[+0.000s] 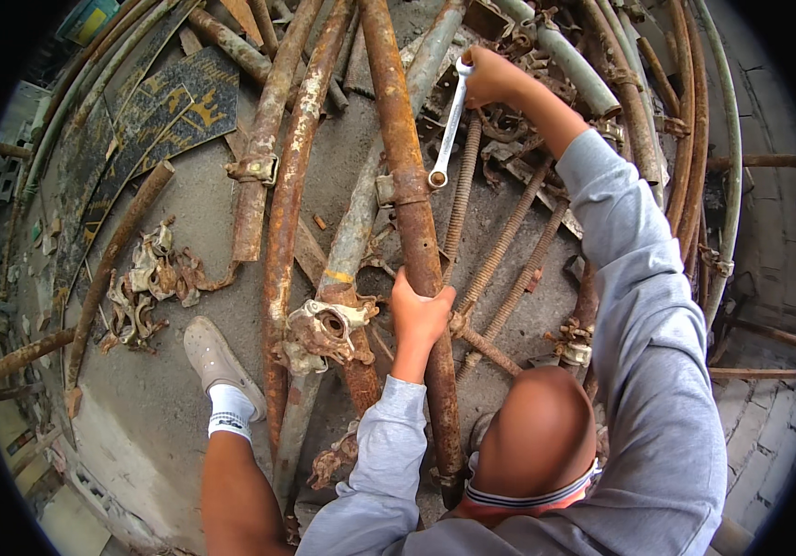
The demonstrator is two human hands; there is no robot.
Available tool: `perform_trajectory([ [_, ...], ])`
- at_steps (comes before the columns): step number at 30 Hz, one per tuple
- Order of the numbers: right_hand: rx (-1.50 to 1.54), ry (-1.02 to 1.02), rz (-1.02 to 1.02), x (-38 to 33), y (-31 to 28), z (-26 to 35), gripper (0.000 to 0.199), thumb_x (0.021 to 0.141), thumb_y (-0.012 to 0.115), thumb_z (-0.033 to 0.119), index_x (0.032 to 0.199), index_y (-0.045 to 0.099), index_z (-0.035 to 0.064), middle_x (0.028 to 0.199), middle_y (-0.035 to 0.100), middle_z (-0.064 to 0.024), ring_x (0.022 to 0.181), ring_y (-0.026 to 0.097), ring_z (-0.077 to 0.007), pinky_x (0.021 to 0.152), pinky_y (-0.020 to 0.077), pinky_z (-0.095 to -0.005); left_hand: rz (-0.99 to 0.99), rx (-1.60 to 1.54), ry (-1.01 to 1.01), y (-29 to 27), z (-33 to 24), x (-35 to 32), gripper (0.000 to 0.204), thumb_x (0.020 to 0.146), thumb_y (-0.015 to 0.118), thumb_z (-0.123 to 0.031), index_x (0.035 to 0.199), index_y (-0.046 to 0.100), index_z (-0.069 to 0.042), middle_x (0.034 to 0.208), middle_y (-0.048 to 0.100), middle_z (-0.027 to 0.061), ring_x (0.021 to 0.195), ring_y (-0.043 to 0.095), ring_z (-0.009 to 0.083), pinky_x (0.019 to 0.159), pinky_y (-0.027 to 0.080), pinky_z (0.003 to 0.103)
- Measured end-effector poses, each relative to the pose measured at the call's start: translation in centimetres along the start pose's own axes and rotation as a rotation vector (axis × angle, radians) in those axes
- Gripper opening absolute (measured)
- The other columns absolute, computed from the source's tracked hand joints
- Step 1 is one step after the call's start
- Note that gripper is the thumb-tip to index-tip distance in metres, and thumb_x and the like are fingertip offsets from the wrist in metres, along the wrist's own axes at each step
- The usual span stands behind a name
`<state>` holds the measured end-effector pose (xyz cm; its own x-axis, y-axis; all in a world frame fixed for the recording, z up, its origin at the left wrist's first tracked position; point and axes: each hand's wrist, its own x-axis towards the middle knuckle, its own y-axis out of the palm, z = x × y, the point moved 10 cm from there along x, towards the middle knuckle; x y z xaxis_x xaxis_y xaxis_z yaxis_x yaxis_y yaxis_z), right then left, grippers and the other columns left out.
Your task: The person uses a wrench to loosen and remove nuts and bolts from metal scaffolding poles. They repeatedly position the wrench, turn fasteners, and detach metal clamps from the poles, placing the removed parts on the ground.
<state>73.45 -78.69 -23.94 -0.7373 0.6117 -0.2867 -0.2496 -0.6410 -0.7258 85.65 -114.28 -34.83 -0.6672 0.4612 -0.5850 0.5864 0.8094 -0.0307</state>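
Down among a heap of scaffold tubes, the left hand [416,315] is wrapped around a rusty pipe [407,176] that runs up the middle of the view, fingers clamped on it. Further up, the right hand [488,76] has its fingers closed on the top end of a silver spanner [449,125], which hangs down just beside the pipe. A rusted coupler [324,329] lies left of the gripping hand

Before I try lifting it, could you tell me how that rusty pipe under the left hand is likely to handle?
The rusty pipe looks like long, thick steel, so probably stiff and heavy for one hand. Its flaky rust should give the left hand a rough, non-slip hold. Being round, it might roll, though the neighbouring pipes and a clamp seem to hem it in.
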Motion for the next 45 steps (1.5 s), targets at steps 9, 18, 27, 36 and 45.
perform_trajectory([
  [9, 0.208, 0.294, -0.629, -1.1, -1.0, -1.1, 0.033, 0.074, 0.081, 0.026, 0.093, 0.074, 0.0002, 0.097, 0.074, -0.0217, 0.093, 0.073, -0.0312, 0.083, 0.0590, -0.0394, -0.003, 0.046, 0.082, 0.5, 0.2, 0.0, 0.048, 0.073, 0.078, -0.008, 0.116, 0.059, 0.003, 0.094, 0.073, 0.0161, 0.080, 0.071, 0.0249, 0.073, 0.055, 0.038],
  [18, 0.018, 0.255, -0.518, 0.6, 1.0, 0.3, 0.034, 0.074, 0.080, 0.021, 0.096, 0.075, -0.0045, 0.102, 0.074, -0.0263, 0.102, 0.073, -0.0379, 0.091, 0.0582, -0.0411, -0.004, 0.099, 0.004, 0.7, -1.8, -1.0, 0.051, 0.074, 0.081, -0.012, 0.116, 0.060, 0.006, 0.099, 0.076, 0.0206, 0.092, 0.076, 0.0294, 0.084, 0.057, 0.040],
  [27, 0.052, -0.244, -0.661, -0.9, 3.6, 9.7, 0.028, 0.088, 0.066, 0.023, 0.101, 0.071, -0.0009, 0.081, 0.071, -0.0256, 0.076, 0.071, -0.0414, 0.072, 0.0588, -0.0474, -0.025, 0.045, 0.061, 0.7, 1.0, 0.6, 0.047, 0.073, 0.080, -0.010, 0.116, 0.063, 0.000, 0.094, 0.074, 0.0126, 0.084, 0.072, 0.0250, 0.079, 0.056, 0.039],
  [36, 0.048, -0.132, -0.427, 0.1, 7.0, 11.7, 0.022, 0.095, 0.055, 0.006, 0.099, 0.074, -0.0051, 0.100, 0.072, -0.0307, 0.095, 0.074, -0.0410, 0.078, 0.0608, -0.0488, 0.024, -0.100, 0.049, 0.9, -2.8, -0.8, 0.026, 0.081, 0.075, 0.000, 0.103, 0.061, 0.004, 0.084, 0.070, 0.0091, 0.059, 0.066, 0.0161, 0.052, 0.051, 0.033],
  [45, -0.273, -0.374, -0.178, 2.6, 14.5, 11.4, 0.029, 0.080, 0.074, 0.029, 0.096, 0.078, 0.0053, 0.093, 0.075, -0.0220, 0.092, 0.074, -0.0364, 0.086, 0.0594, -0.0471, 0.093, -0.039, 0.083, 3.9, -2.3, -1.2, 0.038, 0.081, 0.077, -0.002, 0.115, 0.061, 0.004, 0.102, 0.073, 0.0124, 0.080, 0.070, 0.0188, 0.072, 0.055, 0.033],
])
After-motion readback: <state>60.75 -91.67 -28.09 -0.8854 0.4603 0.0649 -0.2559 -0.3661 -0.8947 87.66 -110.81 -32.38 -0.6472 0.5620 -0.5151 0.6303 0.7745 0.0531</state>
